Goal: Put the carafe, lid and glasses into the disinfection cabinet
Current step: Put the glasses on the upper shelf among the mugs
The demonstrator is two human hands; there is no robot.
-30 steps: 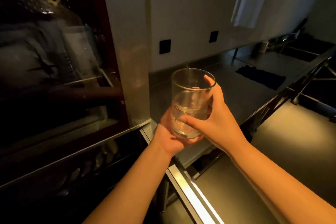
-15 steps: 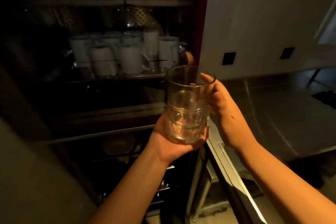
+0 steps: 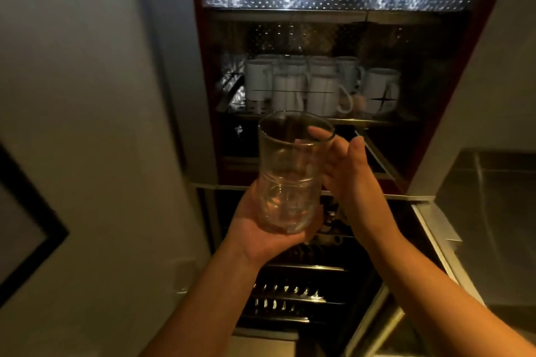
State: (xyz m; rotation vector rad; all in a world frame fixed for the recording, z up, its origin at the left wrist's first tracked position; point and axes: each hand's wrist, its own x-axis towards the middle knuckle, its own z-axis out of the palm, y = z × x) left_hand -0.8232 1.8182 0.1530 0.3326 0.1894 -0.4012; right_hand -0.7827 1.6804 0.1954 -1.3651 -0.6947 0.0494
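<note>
While you stand in front of the cabinet (image 3: 452, 113), your left hand (image 3: 261, 229) holds the stacked glasses (image 3: 290, 174) from below, with the palm under the base and the fingers curled around the lower part. The glasses are upright, one sitting inside the other, and they are in the air at the centre of the view, in front of the open cabinet and not yet inside it. Your right hand (image 3: 348, 171) is at 3 o'clock from the glasses, with the fingers rather straight and relaxed. Its fingertips (image 3: 319, 133) reach the upper rim, but I cannot tell if they really touch the glass or only stay just beside it.

At 12 o'clock from the glasses, a group of white mugs (image 3: 316, 87) stands on a shelf (image 3: 377, 120) inside the cabinet. At 6 o'clock, under your hands, a lower rack (image 3: 290, 293) shows shiny metal wires. A metal worktop (image 3: 493, 211) lies at 3 o'clock, just beside the cabinet. A grey wall (image 3: 87, 124) fills the view at 9 o'clock.
</note>
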